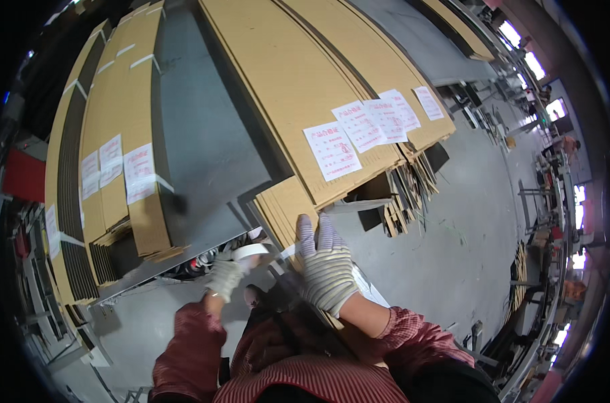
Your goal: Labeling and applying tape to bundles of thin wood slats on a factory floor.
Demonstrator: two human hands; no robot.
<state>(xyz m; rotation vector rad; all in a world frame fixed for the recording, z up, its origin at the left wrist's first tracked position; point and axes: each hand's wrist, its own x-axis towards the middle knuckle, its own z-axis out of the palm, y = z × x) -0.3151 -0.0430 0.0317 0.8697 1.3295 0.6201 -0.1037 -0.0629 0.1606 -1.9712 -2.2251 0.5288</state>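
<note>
My left hand (225,277), in a striped knit glove and somewhat blurred, is closed on a roll of white tape (250,251). The roll is beside the near end of a stack of narrow brown cardboard sheets (281,205). A short white strip (289,252) shows at the side of this stack, between the roll and my other hand. My right hand (328,272), gloved the same way, lies against the stack's near end with its fingers stretched over the cardboard. Its palm side is hidden.
Wide cardboard stacks with printed white paper slips (332,150) lie beyond my hands on a grey table (201,127). Banded cardboard bundles (140,121) lie at the left. Under the right stacks, cardboard strips (409,195) jut out above the grey floor (446,255).
</note>
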